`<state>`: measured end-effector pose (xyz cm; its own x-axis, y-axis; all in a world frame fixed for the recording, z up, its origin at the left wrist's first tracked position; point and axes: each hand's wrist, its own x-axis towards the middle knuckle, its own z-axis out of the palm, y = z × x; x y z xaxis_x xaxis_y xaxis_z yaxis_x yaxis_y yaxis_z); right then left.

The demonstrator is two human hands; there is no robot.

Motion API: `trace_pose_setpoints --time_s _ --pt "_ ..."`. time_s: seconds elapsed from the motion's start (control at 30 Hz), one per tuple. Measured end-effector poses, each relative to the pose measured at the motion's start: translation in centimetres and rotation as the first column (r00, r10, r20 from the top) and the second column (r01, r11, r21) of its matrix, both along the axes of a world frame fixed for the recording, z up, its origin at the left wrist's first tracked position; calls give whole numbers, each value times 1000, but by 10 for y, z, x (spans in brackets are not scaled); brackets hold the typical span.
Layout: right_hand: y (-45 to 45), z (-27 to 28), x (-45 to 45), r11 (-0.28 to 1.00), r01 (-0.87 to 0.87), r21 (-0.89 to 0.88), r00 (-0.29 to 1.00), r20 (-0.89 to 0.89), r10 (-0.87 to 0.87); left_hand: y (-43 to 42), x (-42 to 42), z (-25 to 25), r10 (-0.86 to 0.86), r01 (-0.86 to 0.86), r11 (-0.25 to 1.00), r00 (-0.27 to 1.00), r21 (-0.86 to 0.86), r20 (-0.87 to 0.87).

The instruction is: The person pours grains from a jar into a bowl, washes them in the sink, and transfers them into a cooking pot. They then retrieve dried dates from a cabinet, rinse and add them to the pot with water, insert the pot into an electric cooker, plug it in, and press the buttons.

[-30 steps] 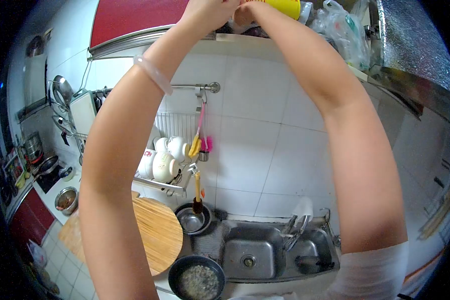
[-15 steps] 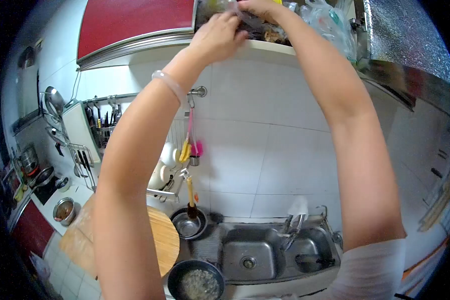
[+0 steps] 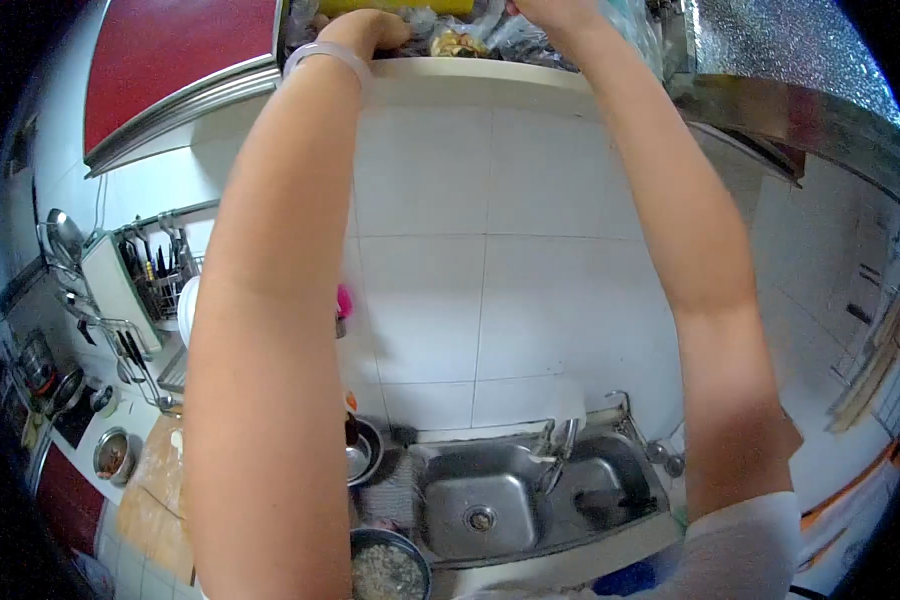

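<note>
My left hand [image 3: 367,30], below a pale bangle [image 3: 328,55], reaches in among plastic bags on a wall-cabinet shelf [image 3: 470,68]. Most of its fingers are hidden there, so their grip does not show. My right hand [image 3: 553,14] is cut by the top edge; its visible fingertips are closed at a clear plastic bag [image 3: 488,22]. Between the hands lies a bag with yellowish-brown contents [image 3: 457,43]. Something yellow [image 3: 425,5] shows behind it. A dark-looking clear bag [image 3: 530,42] sits under my right hand.
A red cabinet door [image 3: 180,70] is at upper left, a range hood [image 3: 790,70] at upper right. Below are a double sink [image 3: 480,515] with a faucet [image 3: 562,455], a pan with pale contents [image 3: 395,570], and a rack of knives [image 3: 160,270]. A metal bowl [image 3: 118,455] stands left.
My left hand has moved left, away from my right hand, and into the bags. My right hand has shifted slightly right. The view has moved, showing more of the shelf's left part.
</note>
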<state>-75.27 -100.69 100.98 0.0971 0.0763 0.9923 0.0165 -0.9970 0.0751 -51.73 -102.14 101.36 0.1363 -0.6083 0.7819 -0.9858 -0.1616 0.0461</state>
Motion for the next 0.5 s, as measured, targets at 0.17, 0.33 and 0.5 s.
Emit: trace_pose_setpoints --time_s 0.17,0.33,0.5 --pt "96 -183 -116 916 -266 301 964 85 252 -1 24 11 51 -71 994 974 85 220" --pt "92 -203 -217 956 -217 199 848 523 84 70 -21 -19 -89 89 996 960 14 266" --pt "124 -161 -228 980 -182 85 892 434 128 122 -62 -57 105 -107 981 994 -162 -23"
